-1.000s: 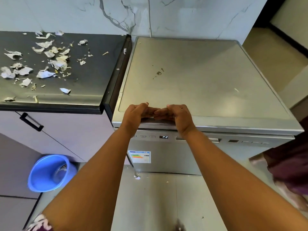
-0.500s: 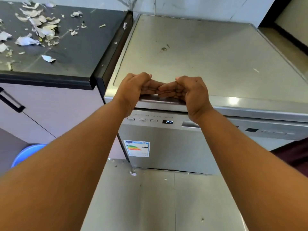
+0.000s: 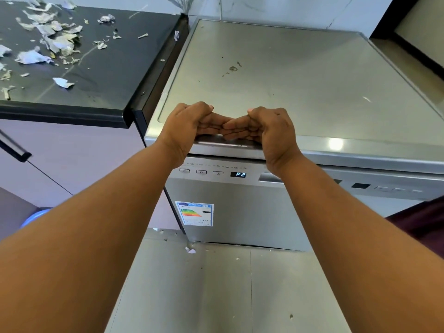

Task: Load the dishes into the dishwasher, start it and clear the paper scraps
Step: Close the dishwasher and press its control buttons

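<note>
At 12 o'clock ahead | dishwasher [image 3: 300,87] door closed | left hand [image 3: 189,127] and right hand [image 3: 272,131] have fingers curled over its front top lip, fingertips meeting | door probably heavy, stiff and slick: pull at recessed handle [image 3: 265,177] | paper scraps [image 3: 55,44] at 10 o'clock on surface [image 3: 108,75], light, flimsy

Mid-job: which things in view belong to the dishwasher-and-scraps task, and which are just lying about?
Job: dishwasher; P2 display; paper scraps on the black counter; floor scraps; left hand and right hand, curled on the dishwasher's front edge.
Lying about: energy label; cabinet handle; blue tub, mostly hidden.
</note>
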